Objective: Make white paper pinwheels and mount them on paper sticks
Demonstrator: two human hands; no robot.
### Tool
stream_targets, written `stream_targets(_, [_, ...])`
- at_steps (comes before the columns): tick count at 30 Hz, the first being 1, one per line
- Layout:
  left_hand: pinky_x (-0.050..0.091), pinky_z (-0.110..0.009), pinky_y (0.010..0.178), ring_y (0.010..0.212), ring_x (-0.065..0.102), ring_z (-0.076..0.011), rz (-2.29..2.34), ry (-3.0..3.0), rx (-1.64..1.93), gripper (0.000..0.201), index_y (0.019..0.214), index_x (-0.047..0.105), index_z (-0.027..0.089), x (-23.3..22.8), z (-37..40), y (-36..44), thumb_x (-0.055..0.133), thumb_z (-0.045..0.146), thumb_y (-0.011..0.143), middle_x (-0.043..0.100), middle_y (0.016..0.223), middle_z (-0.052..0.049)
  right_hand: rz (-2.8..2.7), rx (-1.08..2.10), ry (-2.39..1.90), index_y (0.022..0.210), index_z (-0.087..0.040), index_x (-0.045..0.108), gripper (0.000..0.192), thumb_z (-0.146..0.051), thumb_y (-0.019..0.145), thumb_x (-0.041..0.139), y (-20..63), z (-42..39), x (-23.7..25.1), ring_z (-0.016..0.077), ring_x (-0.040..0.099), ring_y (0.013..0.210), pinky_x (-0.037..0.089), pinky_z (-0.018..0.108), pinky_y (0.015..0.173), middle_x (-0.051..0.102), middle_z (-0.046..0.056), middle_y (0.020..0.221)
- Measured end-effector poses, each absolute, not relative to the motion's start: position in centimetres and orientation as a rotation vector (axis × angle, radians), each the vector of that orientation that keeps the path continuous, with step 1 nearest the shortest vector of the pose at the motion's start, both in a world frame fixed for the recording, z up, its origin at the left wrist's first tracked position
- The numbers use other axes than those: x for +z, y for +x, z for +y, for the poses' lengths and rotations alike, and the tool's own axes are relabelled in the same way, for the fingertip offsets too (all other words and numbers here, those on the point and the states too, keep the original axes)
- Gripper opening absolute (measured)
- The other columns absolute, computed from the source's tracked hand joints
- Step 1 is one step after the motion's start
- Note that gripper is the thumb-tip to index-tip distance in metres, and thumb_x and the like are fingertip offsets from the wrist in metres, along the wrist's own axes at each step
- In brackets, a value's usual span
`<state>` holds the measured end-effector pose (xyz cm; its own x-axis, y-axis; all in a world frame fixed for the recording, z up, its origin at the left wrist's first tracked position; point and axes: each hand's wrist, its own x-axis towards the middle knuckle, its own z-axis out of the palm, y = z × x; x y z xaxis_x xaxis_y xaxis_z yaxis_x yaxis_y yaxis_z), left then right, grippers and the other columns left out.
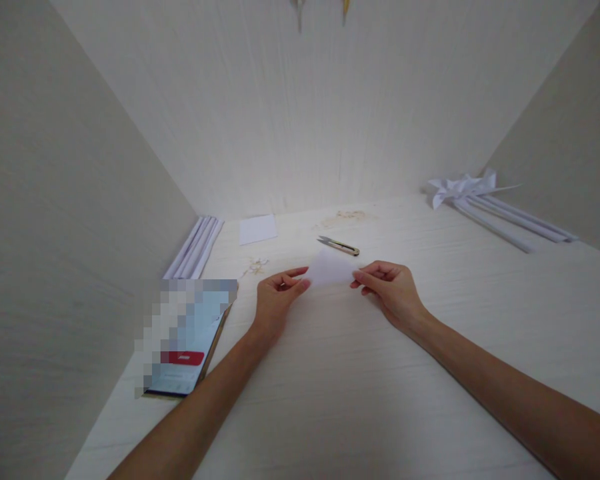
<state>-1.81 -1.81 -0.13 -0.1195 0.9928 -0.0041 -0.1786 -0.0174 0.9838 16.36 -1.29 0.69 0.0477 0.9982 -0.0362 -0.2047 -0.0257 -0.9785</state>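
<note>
both hands, left hand point(275, 299) and right hand point(387, 288), pinched on the white paper piece point(330, 269) above table point(360, 387)

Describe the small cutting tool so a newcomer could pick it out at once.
Start at the pale wooden table and find the small paper piece held between the left hand and right hand. Just beyond it lie the thread snips, the only metal thing among white paper.

You are at a small home craft corner: a pale wood-grain surface point(360, 400) boxed in by plain walls, with rolled paper tubes point(195, 247), a folded paper pinwheel point(460, 188), thread snips point(339, 246) and a phone point(190, 340) lying about.
</note>
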Motion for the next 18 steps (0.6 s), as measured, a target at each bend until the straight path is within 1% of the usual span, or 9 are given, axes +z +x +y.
stream_targets(2, [0.047,-0.030,0.070,0.073,0.062,-0.0155,1.157,1.040,1.311,0.026,0.048,0.050,0.014,-0.02,-1.89,-1.68,0.073,0.027,0.049,0.066,0.088,-0.007,-0.964,1.275,-1.081,0.053,-0.015,0.058,0.019,-0.027,0.052,0.072,16.30,-1.28,0.89,0.0080,0.052,0.042,0.037,0.019,0.040,0.061,0.001,0.048])
stream_targets(5, [0.049,-0.028,0.062,0.061,0.062,-0.0143,1.156,1.086,1.201,0.024,0.054,0.054,0.014,0.26,-2.07,-1.43,0.072,0.029,0.050,0.066,0.069,-0.005,-0.889,1.278,-1.045,0.054,-0.016,0.056,0.021,-0.027,0.050,0.073,16.24,-1.30,1.09,0.0068,0.051,0.040,0.034,0.017,0.037,0.057,-0.003,0.046])
stream_targets(7, [0.049,-0.027,0.059,0.056,0.061,-0.0137,1.183,1.094,1.193,0.022,0.058,0.057,0.013,0.47,-2.17,-1.31,0.071,0.029,0.052,0.066,0.062,-0.004,-0.855,1.289,-1.018,0.055,-0.016,0.055,0.023,-0.027,0.049,0.074,16.20,-1.32,1.14,0.0061,0.051,0.040,0.034,0.016,0.036,0.056,-0.004,0.045])
stream_targets(12, [0.051,-0.026,0.059,0.056,0.062,-0.0136,1.274,1.045,1.369,0.016,0.059,0.062,0.012,0.81,-2.19,-1.34,0.069,0.026,0.055,0.067,0.063,-0.006,-0.796,1.340,-0.997,0.057,-0.015,0.058,0.022,-0.026,0.048,0.075,16.11,-1.29,1.14,0.0054,0.054,0.042,0.038,0.013,0.038,0.060,-0.002,0.048])
stream_targets(18, [0.051,-0.028,0.062,0.057,0.062,-0.0140,1.239,0.995,1.425,0.016,0.058,0.062,0.012,0.65,-2.09,-1.49,0.070,0.025,0.054,0.067,0.061,-0.005,-0.737,1.377,-1.029,0.057,-0.014,0.060,0.024,-0.028,0.045,0.076,16.17,-1.14,1.02,0.0092,0.061,0.050,0.043,0.014,0.041,0.063,0.001,0.051])
